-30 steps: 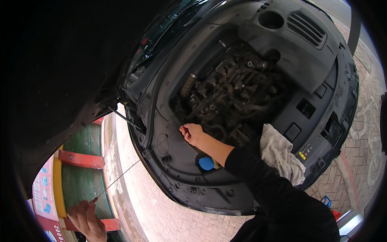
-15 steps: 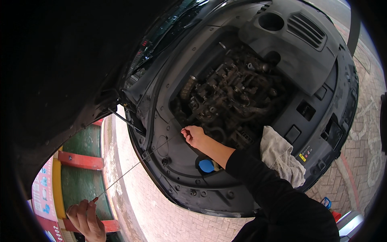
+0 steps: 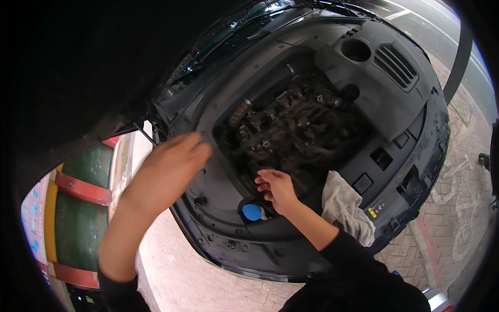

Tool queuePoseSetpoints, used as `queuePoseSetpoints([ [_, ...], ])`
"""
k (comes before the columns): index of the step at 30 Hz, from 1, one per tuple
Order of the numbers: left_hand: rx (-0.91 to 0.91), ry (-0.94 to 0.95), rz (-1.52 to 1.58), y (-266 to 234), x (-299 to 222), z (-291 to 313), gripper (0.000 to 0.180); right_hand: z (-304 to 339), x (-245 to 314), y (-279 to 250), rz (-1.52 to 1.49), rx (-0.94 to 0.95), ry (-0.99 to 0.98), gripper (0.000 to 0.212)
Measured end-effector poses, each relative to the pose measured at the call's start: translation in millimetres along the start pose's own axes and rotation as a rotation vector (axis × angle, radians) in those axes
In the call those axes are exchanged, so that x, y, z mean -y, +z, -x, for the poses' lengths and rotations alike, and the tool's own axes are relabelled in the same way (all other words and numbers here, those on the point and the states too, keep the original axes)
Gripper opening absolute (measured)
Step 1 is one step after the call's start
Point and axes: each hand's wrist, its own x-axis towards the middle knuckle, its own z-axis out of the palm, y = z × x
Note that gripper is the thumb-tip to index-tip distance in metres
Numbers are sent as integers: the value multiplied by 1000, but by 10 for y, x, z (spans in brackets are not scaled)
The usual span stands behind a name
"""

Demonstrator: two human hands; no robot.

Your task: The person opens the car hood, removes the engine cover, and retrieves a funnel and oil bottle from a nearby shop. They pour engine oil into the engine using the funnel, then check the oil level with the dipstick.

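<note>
The person leans over the open engine bay [image 3: 312, 125] of a dark car. The right hand [image 3: 278, 190] is at the near edge of the engine, just beside a blue cap [image 3: 252, 211] that sits on the near part of the bay. Its fingers [image 3: 264, 179] are curled and point to the left; I cannot tell if they hold something. The left hand [image 3: 174, 166] is raised over the left edge of the bay, with the fingers [image 3: 195, 148] stretched out and close together, gripping nothing that I can see. A thin rod [image 3: 147, 134] shows just left of this hand. A grey rag [image 3: 345, 208] lies on the car's edge to the right of the right forearm. Brick paving [image 3: 208, 281] is below the car, and a green and red wall [image 3: 78, 208] stands on the far left.
</note>
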Motion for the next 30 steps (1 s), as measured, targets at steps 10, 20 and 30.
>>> queuePoseSetpoints([
  [10, 253, -548, 203, 2924, 128, -1076, 17, 1323, 442, -1335, 1449, -406, -1105, 19],
  [20, 687, -831, 146, 3539, 262, -1186, 48, 1094, 174, -2042, 1605, -448, -1177, 26],
  [30, 665, -938, 244, 3921, 283, -1481, 41, 1169, 225, -2039, 1540, -384, -1163, 28],
])
